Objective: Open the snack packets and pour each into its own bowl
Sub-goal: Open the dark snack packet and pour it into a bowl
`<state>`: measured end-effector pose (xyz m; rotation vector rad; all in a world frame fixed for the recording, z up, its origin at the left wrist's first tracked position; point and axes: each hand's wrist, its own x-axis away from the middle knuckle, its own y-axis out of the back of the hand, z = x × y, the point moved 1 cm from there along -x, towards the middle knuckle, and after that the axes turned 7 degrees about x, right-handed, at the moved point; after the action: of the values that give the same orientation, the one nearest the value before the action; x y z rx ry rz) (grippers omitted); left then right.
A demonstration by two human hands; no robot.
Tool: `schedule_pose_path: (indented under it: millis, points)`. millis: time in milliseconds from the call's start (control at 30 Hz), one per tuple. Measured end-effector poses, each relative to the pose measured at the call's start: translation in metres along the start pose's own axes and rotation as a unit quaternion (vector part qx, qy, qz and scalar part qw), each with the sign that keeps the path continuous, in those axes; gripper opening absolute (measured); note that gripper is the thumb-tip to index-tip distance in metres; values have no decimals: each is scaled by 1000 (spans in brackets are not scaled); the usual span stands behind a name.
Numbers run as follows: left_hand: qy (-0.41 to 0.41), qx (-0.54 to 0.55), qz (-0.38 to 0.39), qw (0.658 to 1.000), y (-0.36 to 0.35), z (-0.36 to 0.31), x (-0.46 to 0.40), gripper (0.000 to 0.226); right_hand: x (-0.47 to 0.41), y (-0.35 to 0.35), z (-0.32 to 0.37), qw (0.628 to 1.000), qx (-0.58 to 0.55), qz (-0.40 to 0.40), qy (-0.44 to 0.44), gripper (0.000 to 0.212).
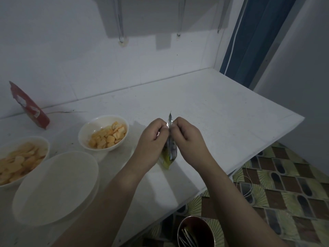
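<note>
A small yellow-green and silver snack packet (170,152) stands edge-on above the white counter (222,111). My left hand (153,138) and my right hand (187,134) both pinch its top edge, one on each side. A white bowl (103,133) left of my hands holds orange snack pieces. Another white bowl (21,159) at the left edge holds pale round snacks. An empty white bowl (55,188) sits at the near left, stacked on another. A red packet (29,106), torn at the top, leans against the wall.
The counter's right edge drops to a patterned floor (284,184). A metal cup (195,232) with utensils stands on the floor below the counter's front edge. A blue curtain (252,36) hangs at the back right. Metal hooks (121,32) hang on the white wall.
</note>
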<state>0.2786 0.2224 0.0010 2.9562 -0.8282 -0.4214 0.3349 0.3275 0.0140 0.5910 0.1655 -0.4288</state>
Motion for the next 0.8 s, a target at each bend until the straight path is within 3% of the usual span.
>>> schedule_pose_path:
  millis: [200,433,800]
  points:
    - [-11,-28,5,1000,4,-1,-2,21,-6,10,3,993,65,98,2,31]
    - [26,8,-6,1000,14,2,-2,24,-1,8,-8,999,-18,33,-40,28]
    - [-16,-22,-34,999,9,-6,-5,23,-7,8,14,997,65,-19,-25,34]
